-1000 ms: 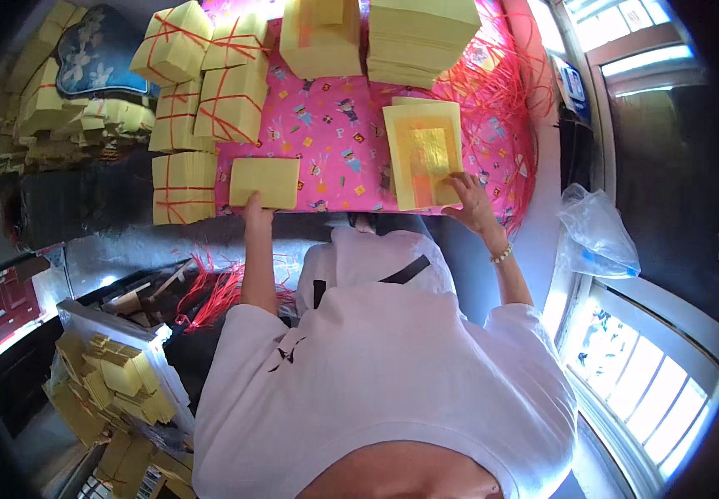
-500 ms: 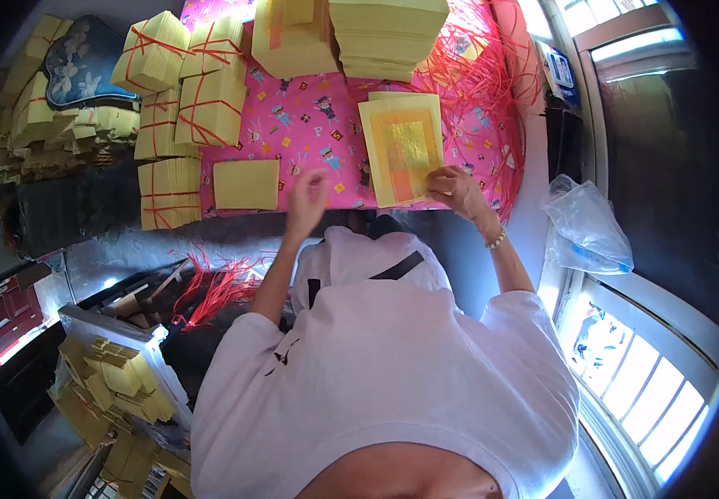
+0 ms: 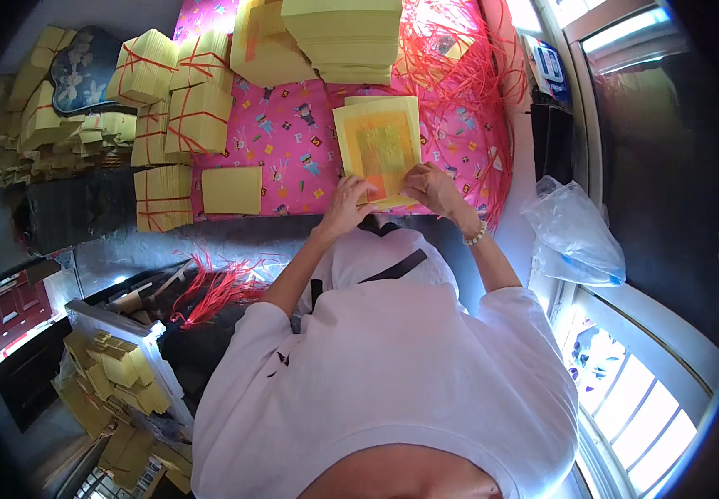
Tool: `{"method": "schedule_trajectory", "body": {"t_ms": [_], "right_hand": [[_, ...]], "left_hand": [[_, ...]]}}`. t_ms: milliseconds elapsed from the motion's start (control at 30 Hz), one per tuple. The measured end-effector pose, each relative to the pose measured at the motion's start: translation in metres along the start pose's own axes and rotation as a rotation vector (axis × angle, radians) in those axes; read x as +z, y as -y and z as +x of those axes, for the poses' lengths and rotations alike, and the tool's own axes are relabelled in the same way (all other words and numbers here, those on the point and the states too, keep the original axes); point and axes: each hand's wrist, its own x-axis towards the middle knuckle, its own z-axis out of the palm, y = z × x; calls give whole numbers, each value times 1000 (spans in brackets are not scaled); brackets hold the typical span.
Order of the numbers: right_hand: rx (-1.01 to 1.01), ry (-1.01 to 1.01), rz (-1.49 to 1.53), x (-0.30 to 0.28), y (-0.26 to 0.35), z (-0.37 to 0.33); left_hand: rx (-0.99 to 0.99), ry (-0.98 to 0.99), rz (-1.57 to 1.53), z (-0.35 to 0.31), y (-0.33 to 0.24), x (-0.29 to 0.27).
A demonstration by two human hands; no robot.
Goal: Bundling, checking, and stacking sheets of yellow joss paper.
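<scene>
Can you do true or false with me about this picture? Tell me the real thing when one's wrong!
1. The left hand and right hand are both at the lower part of the yellow sheet with an orange-gold patch. True.
2. The tablecloth is plain green. False: the tablecloth is pink with little figures on it.
3. Loose red strips lie toward the right side of the tablecloth. True.
4. The beaded bracelet is on the left hand's wrist. False: the beaded bracelet is on the right hand's wrist.
5. The clear plastic bag sits on the tablecloth. False: the clear plastic bag is off to the right of the tablecloth.
</scene>
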Motion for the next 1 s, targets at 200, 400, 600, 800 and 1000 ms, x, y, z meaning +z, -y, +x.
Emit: {"method": "schedule_trajectory", "body": {"t_ms": [200, 400, 600, 800, 1000], "right_hand": [[0, 20, 2, -7, 6, 6], [41, 0, 19, -4, 3, 6], [21, 31, -36, 2, -4, 6], [27, -3, -36, 2, 2, 7], [63, -8, -55, 6, -4, 6]], "left_hand": [[-32, 3, -24, 0, 3, 0], [-52, 10, -27, 1, -2, -2], [-84, 29, 4, 0, -4, -1], [-97, 20, 8, -1, -3, 2], [-79, 43, 35, 2, -11, -1]]}}
